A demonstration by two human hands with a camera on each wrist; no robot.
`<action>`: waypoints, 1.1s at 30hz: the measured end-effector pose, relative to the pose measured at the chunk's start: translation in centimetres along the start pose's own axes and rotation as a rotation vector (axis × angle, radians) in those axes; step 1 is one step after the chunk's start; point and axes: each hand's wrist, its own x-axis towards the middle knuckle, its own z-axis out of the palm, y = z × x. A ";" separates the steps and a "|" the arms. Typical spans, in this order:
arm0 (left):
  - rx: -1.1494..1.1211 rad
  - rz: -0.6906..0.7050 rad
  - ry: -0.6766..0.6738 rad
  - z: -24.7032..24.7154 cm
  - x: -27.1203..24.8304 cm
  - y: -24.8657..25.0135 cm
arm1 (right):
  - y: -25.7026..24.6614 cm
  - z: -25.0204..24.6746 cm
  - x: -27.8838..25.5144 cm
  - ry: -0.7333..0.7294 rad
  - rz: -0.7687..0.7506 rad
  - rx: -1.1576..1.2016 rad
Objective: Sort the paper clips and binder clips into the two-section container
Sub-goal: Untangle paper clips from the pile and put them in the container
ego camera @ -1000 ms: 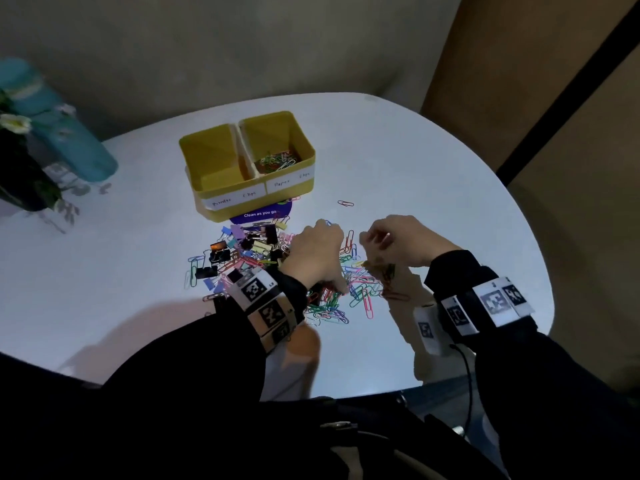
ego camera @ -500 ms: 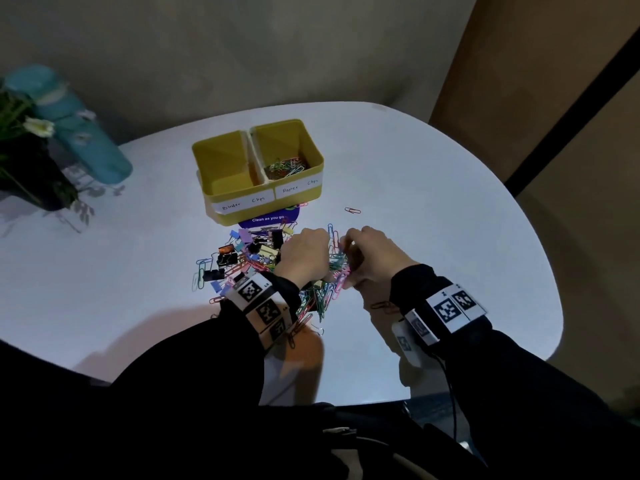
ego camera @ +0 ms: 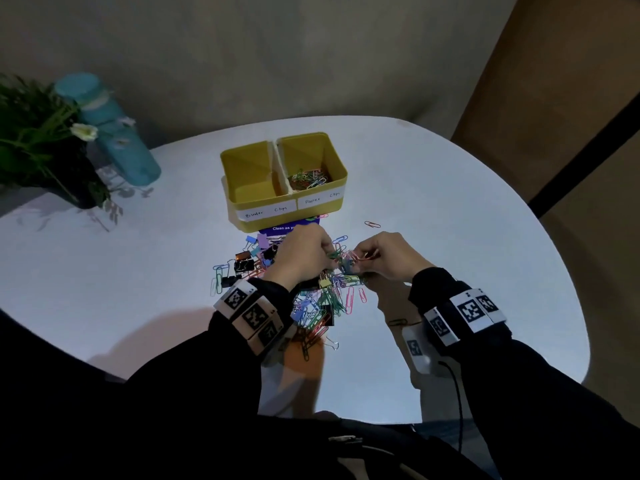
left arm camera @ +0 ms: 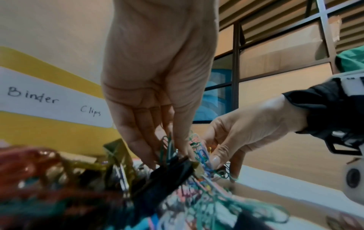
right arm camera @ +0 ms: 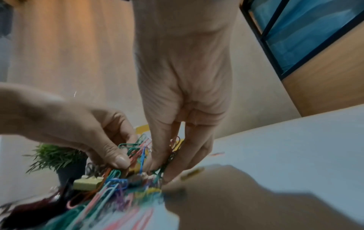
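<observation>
**Both hands pinching at one tangle of paper clips**

The left hand [ego camera: 301, 258] and the right hand [ego camera: 388, 254] meet over the pile of clips [ego camera: 311, 303] in the middle of the white table [ego camera: 450, 209]. Each hand has its fingers and thumb drawn together on the same bunch of coloured paper clips [ego camera: 346, 259], which sits between the two hands. The wrist views show this closely: the left thumb and fingers [left arm camera: 138, 140] close on green and blue wire, and the right fingers [right arm camera: 189, 155] pinch green and red loops from the other side.

The pile spreads from the hands toward 6 o'clock and 9 o'clock. Black and coloured binder clips [ego camera: 244, 263] lie mostly at 9 o'clock of the left hand; a small yellow one [ego camera: 324, 283] sits just below the bunch.

The yellow container [ego camera: 249, 206] stands at 12 o'clock from the hands, close to the pile. Its left section is labelled "Binder Clips"; its contents cannot be made out. The right section, labelled "Paper Clips", holds a small heap of paper clips [ego camera: 308, 178].

One loose paper clip [ego camera: 372, 224] lies at 1 o'clock. A plant [ego camera: 41, 140] and a teal bottle [ego camera: 114, 133] stand at 10 o'clock, well apart.
</observation>
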 end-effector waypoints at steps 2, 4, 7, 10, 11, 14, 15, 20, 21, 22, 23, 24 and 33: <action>-0.065 0.022 0.078 -0.9 0.0 0.0 | -0.4 -1.1 0.2 0.006 0.019 0.038; -0.109 0.049 0.113 -1.9 -0.1 0.3 | -0.9 -2.2 0.6 0.001 0.027 0.094; -0.201 0.067 0.106 -3.3 0.1 0.5 | -2.0 -3.7 1.0 0.008 0.024 0.153; -0.352 0.046 0.114 -4.6 0.4 0.3 | -3.0 -5.0 1.5 0.052 0.022 0.204; -0.393 0.039 0.114 -4.9 0.4 0.3 | -3.3 -5.4 1.5 0.066 0.025 0.230; -0.483 0.047 0.132 -5.7 0.6 0.2 | -4.0 -6.1 1.8 0.078 0.003 0.275; -0.505 0.050 0.150 -5.9 0.7 0.2 | -4.4 -6.3 1.9 0.081 -0.005 0.282; -0.562 0.051 0.222 -8.5 1.7 1.5 | -7.2 -7.6 3.1 0.143 -0.067 0.360; -0.565 0.061 0.244 -9.3 2.1 1.9 | -7.9 -8.1 3.5 0.155 -0.086 0.380; -0.562 0.072 0.267 -10.2 2.4 2.3 | -8.6 -8.5 3.9 0.166 -0.104 0.398; -0.557 0.082 0.290 -11.1 2.8 2.7 | -9.4 -8.8 4.4 0.182 -0.123 0.411; -0.556 0.092 0.307 -12.0 3.2 3.0 | -10.0 -9.2 4.9 0.206 -0.139 0.421; -0.523 0.028 0.411 -13.9 8.5 2.0 | -11.4 -8.7 10.5 0.386 -0.064 0.282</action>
